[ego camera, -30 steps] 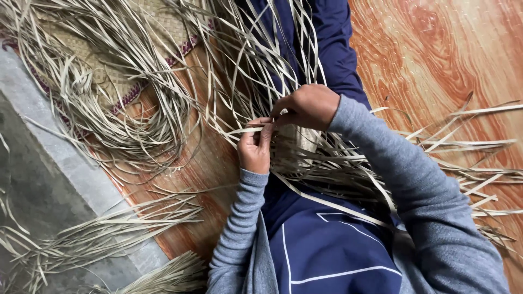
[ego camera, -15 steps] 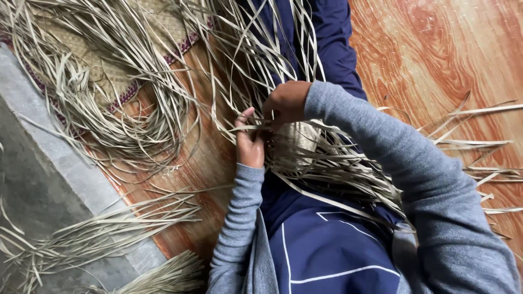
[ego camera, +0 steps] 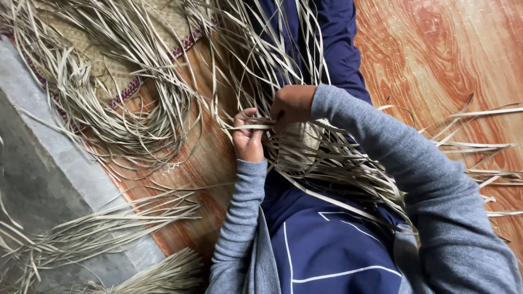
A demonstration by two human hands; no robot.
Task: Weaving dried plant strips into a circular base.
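Note:
My left hand (ego camera: pixel 248 137) grips pale dried leaf strips (ego camera: pixel 256 126) at the edge of a small woven piece (ego camera: pixel 305 139) lying on my lap. My right hand (ego camera: pixel 291 104) is just above it, fingers pinched on the same strips, the two hands touching. Long loose strips (ego camera: pixel 267 49) fan upward from the weave and more strips (ego camera: pixel 463 147) spread out to the right over the floor. Both arms wear grey sleeves, and my legs are in dark blue trousers (ego camera: pixel 327 250).
A big tangle of loose strips (ego camera: pixel 114 92) covers a woven mat with a purple border (ego camera: pixel 128 90) at upper left. Bundles of strips (ego camera: pixel 92 231) lie at lower left on a grey concrete step (ego camera: pixel 32 179). The floor (ego camera: pixel 436 54) has a red wood-grain pattern.
My right hand has slid left and down, closing onto the strips held by my left hand. My left hand's fingers have curled tighter over them.

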